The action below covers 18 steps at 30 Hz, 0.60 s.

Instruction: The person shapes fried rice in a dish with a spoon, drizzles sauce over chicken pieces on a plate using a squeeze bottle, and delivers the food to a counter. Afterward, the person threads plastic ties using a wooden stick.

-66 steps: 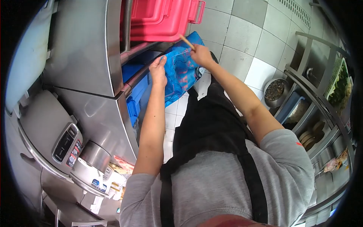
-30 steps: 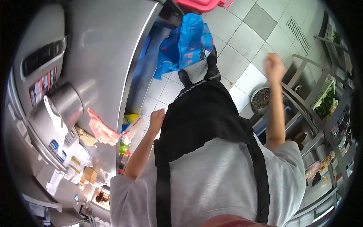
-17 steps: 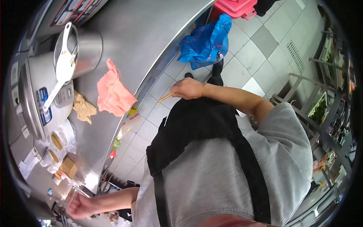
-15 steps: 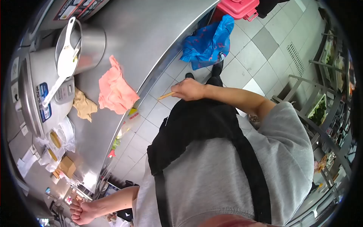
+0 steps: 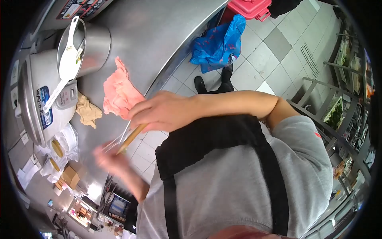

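My right hand (image 5: pixel 161 111) is closed around a tan wooden stick (image 5: pixel 133 137), its free end slanting down and left toward my left hand. My left hand (image 5: pixel 109 157), smeared by motion, is close to that end; whether its fingers touch the stick cannot be made out. Thin whitish strands (image 5: pixel 117 141) run between both hands, too fine to name. Just behind my right hand, a crumpled pink cloth (image 5: pixel 120 91) lies on the steel counter (image 5: pixel 139 36). A folded tan cloth (image 5: pixel 88 110) is farther left.
A rice cooker (image 5: pixel 59 95) and a steel pot (image 5: pixel 95 47) stand at left, with a white paddle (image 5: pixel 70 59) over the pot. A blue bag (image 5: pixel 219 46) and red container (image 5: pixel 248 8) are beyond the counter edge. Metal racks (image 5: pixel 332 101) line the right.
My right hand has moved left and nearer the camera with the stick. My left hand has risen toward it, and thin strands now show between them.
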Motion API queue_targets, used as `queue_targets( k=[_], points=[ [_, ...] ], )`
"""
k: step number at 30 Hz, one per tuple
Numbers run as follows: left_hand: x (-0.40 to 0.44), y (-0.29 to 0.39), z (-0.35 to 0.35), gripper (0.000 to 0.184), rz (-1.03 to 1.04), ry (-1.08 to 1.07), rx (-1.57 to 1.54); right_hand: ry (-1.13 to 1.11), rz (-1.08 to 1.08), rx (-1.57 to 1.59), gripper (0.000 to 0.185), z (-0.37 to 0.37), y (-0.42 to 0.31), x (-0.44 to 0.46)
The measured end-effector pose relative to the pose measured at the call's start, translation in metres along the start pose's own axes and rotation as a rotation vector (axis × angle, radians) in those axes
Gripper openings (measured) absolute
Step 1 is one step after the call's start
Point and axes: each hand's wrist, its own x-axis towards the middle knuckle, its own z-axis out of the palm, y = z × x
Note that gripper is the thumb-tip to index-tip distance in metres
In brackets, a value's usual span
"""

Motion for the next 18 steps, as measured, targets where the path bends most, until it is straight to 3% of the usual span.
queue_targets(
  k=[1, 2, 3, 4, 5, 6, 7, 10, 11, 12, 13, 14, 15, 16, 18],
  points=[
    [0.006, 0.057, 0.003, 0.031, -0.011, 0.144, -0.229, 0.016, 0.033, 0.003, 0.02, 0.006, 0.009, -0.011],
    [0.019, 0.081, -0.039, 0.035, 0.027, 0.344, -0.633, 0.012, 0.033, 0.013, 0.02, 0.014, 0.02, -0.02],
    [0.018, 0.114, -0.034, 0.044, 0.405, 0.376, -0.228, -0.038, 0.132, -0.034, 0.018, 0.023, 0.033, -0.027],
    [0.014, 0.149, -0.025, 0.048, 0.497, 0.722, -0.322, -0.087, 0.229, -0.083, 0.017, 0.031, 0.045, -0.034],
    [0.008, 0.163, -0.068, 0.049, 0.548, 0.322, -0.547, -0.088, 0.223, -0.078, 0.017, 0.035, 0.056, -0.042],
    [0.005, 0.174, -0.107, 0.049, 0.58, -0.091, -0.753, -0.32, 0.281, -0.171, 0.016, 0.037, 0.067, -0.049],
    [0.005, 0.177, -0.104, 0.049, 0.583, -0.091, -0.749, -0.551, 0.337, -0.265, 0.015, 0.039, 0.077, -0.057],
    [0.011, 0.165, -0.057, 0.051, 0.751, 0.516, -0.041, -0.404, 0.231, -0.223, 0.016, 0.031, 0.103, -0.1],
    [0.014, 0.149, -0.051, 0.049, 0.714, 0.428, 0.1, -0.378, 0.216, -0.249, 0.017, 0.023, 0.112, -0.114],
    [0.016, 0.134, -0.033, 0.043, 0.607, 0.4, -0.007, -0.444, 0.355, -0.321, 0.015, 0.009, 0.116, -0.124],
    [0.016, 0.115, -0.023, 0.027, 0.505, -0.02, 0.123, -0.507, 0.498, -0.4, 0.014, -0.008, 0.119, -0.135],
    [0.011, 0.092, -0.009, 0.017, 0.279, -0.241, 0.203, -0.5, 0.509, -0.417, 0.014, -0.024, 0.126, -0.15],
    [-0.002, 0.063, 0.024, 0.012, 0.253, -0.326, 0.171, -0.347, 0.655, -0.409, 0.012, -0.035, 0.136, -0.17],
    [-0.005, 0.032, 0.038, 0.018, 0.139, -0.538, 0.216, -0.187, 0.796, -0.397, 0.011, -0.048, 0.147, -0.19],
    [-0.019, 0.016, 0.126, 0.016, -0.038, -0.825, 0.31, 0.2, 1.01, -0.299, 0.01, -0.079, 0.177, -0.224]
  ],
)
